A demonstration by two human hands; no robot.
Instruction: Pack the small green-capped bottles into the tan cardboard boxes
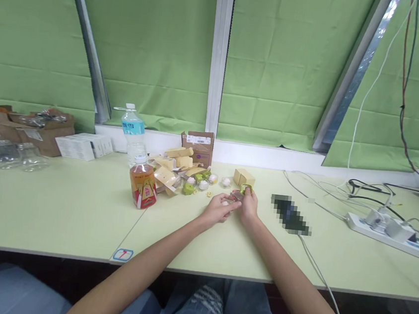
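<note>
My right hand (pixel 248 206) is closed on a small green piece (pixel 245 188), held up near its fingertips. Close against it, my left hand (pixel 219 210) is closed around a small clear plastic piece (pixel 237 196) with a pinkish look; its exact kind I cannot make out. Just beyond my hands stands a pale yellow folded carton (pixel 244 177). To the left lie several small white balls in clear plastic (pixel 226 182), green pieces (pixel 188 189) and tiny yellow bits (pixel 208 194) on the table.
Flattened yellow cartons (pixel 166 177) lie heaped before a brown box (pixel 199 148). Left of them stand a red-labelled drink bottle (pixel 143 185) and a water bottle (pixel 133 134). On the right are a pixelated dark object (pixel 290 214), cables and a white power strip (pixel 392 235).
</note>
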